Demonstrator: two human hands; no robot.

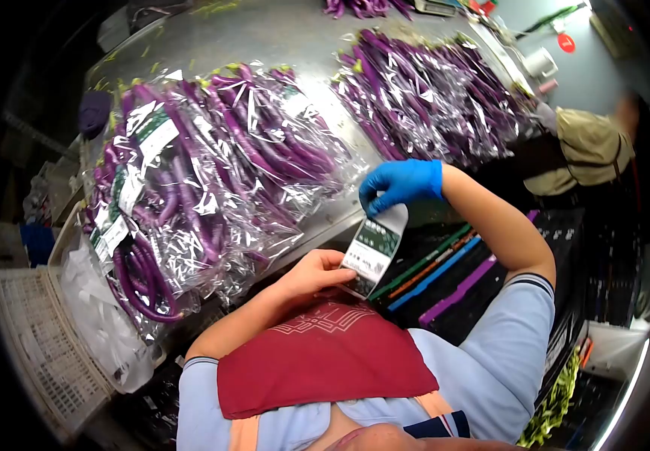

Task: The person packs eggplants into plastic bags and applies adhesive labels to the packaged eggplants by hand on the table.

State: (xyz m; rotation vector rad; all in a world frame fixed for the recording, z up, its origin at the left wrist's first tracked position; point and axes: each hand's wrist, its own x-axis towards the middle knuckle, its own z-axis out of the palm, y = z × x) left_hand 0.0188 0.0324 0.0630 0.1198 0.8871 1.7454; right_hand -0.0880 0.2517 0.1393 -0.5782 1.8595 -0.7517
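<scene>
A printed label strip (pixel 374 246), green and white with small lettering, is stretched between my two hands in front of my red apron. My left hand (pixel 311 276), bare, pinches its lower end between thumb and fingers. In a blue glove, my right hand (pixel 401 186) curls its fingers round the upper end, where part of the strip is hidden. To the left, clear plastic bags of long purple eggplants (pixel 227 158) lie side by side, some bearing similar green and white labels (pixel 158 135).
More bagged eggplants (pixel 422 90) lie on the metal table (pixel 265 30) at the far right, with loose ones (pixel 359 7) behind. A white plastic basket (pixel 46 346) and white plastic bags (pixel 99 308) are at lower left. Black crates with coloured stripes (pixel 456 289) stand at my right.
</scene>
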